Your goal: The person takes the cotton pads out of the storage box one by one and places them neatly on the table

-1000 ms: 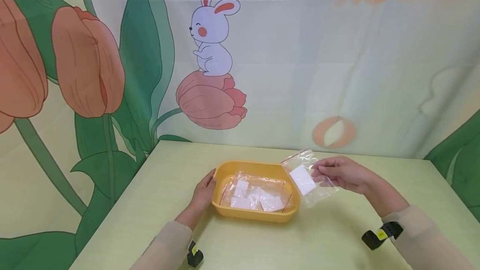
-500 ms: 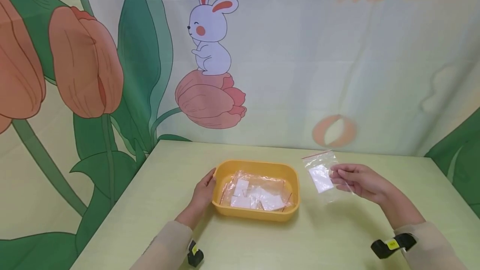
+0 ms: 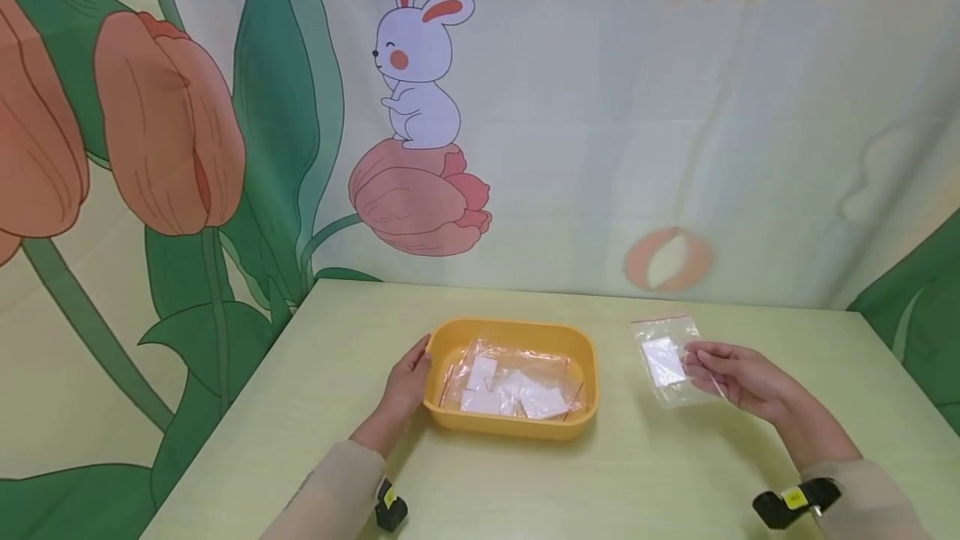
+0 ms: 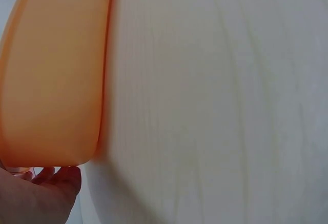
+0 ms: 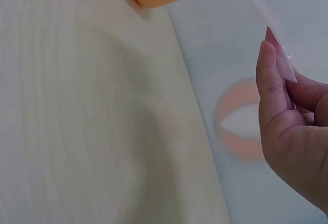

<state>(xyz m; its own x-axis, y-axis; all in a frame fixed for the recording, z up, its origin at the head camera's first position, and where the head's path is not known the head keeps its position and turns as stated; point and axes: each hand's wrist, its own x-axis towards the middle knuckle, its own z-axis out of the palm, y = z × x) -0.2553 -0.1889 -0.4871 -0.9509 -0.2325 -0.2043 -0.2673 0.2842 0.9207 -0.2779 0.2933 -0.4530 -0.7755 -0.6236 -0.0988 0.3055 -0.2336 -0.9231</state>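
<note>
The right hand (image 3: 738, 375) pinches a clear zip bag (image 3: 675, 394) by its right side, between thumb and fingers, above the table (image 3: 517, 482) and to the right of the yellow tray (image 3: 510, 428), apart from it. The bag's reddish zip line (image 3: 663, 320) runs along its far edge, and a flat white piece (image 3: 663, 361) sits inside, just beside the fingertips. The left hand (image 3: 405, 383) holds the tray at its left end, fingers bent against the outer wall, well apart from the bag. Inside the tray, more clear zip bags (image 3: 528, 354) with reddish lines lie overlapping, with flat white pieces (image 3: 481, 402) showing through the film; the overlap and glare make them hard to count. Any print on the held piece cannot be made out. In the right wrist view the held bag appears nearly edge-on, a thin pale strip, and only a corner of the tray enters at the top. The left wrist view shows the tray's outer side, its far part cut off by the frame, and the left hand is cut at the lower corner, its thumb hard to make out.
</note>
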